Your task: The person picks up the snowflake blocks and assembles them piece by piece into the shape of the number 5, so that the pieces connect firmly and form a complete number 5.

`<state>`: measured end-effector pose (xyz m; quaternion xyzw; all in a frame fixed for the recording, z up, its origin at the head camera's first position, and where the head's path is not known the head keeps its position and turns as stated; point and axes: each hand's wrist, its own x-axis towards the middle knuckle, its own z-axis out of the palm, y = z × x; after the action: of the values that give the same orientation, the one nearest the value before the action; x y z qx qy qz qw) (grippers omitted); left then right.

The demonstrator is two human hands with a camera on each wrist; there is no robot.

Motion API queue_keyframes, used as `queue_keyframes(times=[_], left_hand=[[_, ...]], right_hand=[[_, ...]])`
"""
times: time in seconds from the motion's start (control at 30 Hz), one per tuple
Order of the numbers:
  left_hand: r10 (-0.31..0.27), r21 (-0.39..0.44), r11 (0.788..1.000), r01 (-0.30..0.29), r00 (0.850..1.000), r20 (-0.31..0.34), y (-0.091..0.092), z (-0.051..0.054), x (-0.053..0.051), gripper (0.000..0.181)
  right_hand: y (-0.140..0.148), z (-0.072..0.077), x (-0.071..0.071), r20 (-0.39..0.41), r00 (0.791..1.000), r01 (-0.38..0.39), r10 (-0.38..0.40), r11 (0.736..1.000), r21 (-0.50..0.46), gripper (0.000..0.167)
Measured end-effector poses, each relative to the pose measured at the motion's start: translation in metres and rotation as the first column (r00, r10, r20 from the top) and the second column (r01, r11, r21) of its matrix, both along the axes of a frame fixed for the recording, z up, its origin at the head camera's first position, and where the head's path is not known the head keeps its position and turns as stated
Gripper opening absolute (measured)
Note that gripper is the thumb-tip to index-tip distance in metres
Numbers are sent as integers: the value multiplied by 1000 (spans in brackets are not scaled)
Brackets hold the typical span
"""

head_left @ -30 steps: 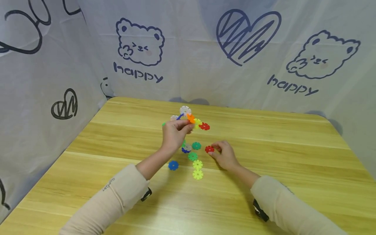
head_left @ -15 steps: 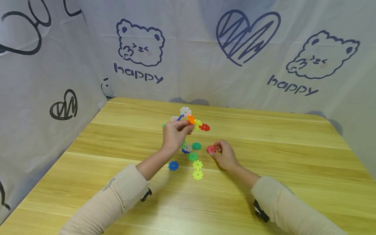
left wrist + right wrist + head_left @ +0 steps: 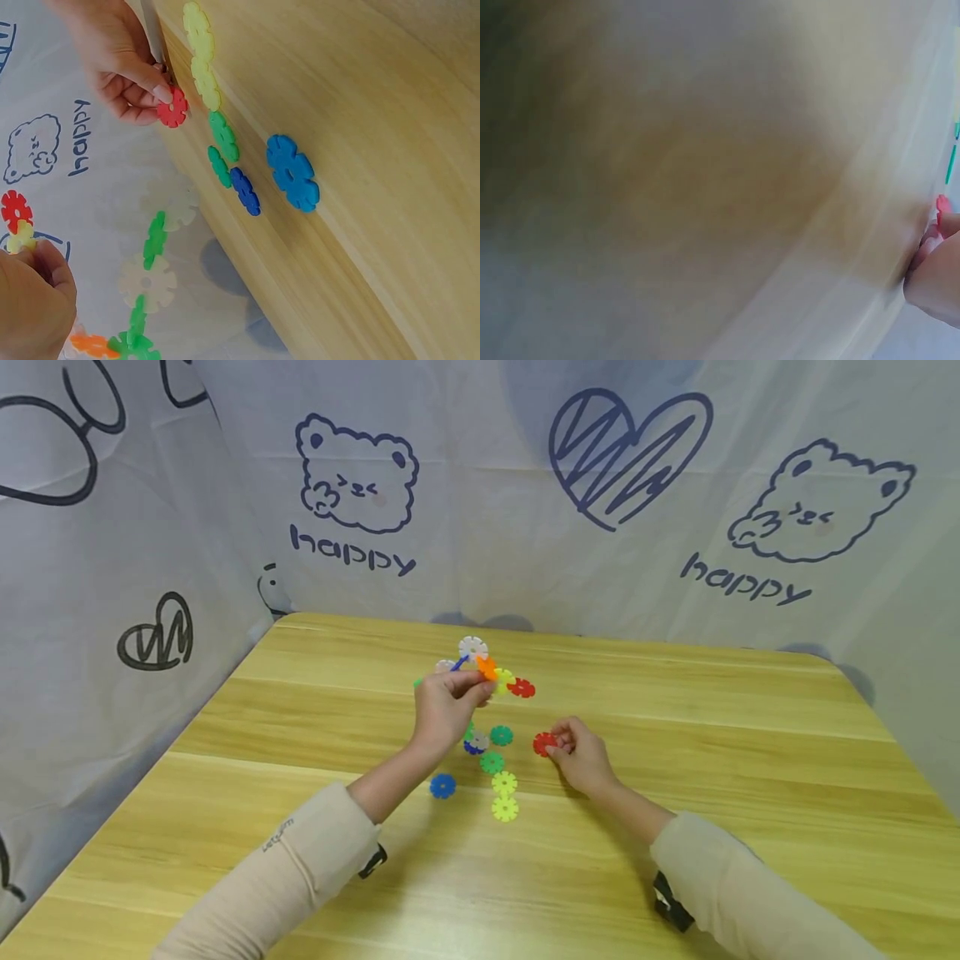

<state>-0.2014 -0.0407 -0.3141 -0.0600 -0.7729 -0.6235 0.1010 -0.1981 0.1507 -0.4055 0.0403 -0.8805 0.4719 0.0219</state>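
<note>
My left hand (image 3: pixel 442 706) pinches a joined chain of notched plastic snowflake discs above the table. An orange disc (image 3: pixel 487 667) sits at its fingertips, with a yellow disc (image 3: pixel 503 679) and a red end disc (image 3: pixel 522 687) to the right. A white disc (image 3: pixel 472 649) rises behind; green discs (image 3: pixel 154 238) of the chain show in the left wrist view. Between thumb and fingers, my right hand (image 3: pixel 585 758) holds a loose red disc (image 3: pixel 543 744) by its edge. The right wrist view is mostly blurred, with that hand at its right edge.
Loose discs lie on the wooden table (image 3: pixel 750 777) between the arms: a blue disc (image 3: pixel 442 786), a green disc (image 3: pixel 492 762), a teal-green disc (image 3: pixel 502 736), and two yellow discs (image 3: pixel 505 808). A patterned cloth (image 3: pixel 495 560) hangs behind the table.
My right hand has shifted slightly right with the red disc, whose angle has changed and which lies deeper in the fingers. The left hand has kept its hold on the chain.
</note>
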Motion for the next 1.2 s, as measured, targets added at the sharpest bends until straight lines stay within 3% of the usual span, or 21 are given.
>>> queue_keyframes(times=[0.4,0.83,1.2], left_hand=[[-33,10,999,33,999,-26,0,-2,1,12],[-21,63,998,19,1000,20,1,-1,2,11],[-18,96,995,14,999,35,2,1,1,12]], right_hand=[[7,11,5,12,999,37,-36,998,-56,11],[6,43,8,-105,992,42,-64,979,-201,10],[3,65,12,-127,987,51,-94,950,-309,13]])
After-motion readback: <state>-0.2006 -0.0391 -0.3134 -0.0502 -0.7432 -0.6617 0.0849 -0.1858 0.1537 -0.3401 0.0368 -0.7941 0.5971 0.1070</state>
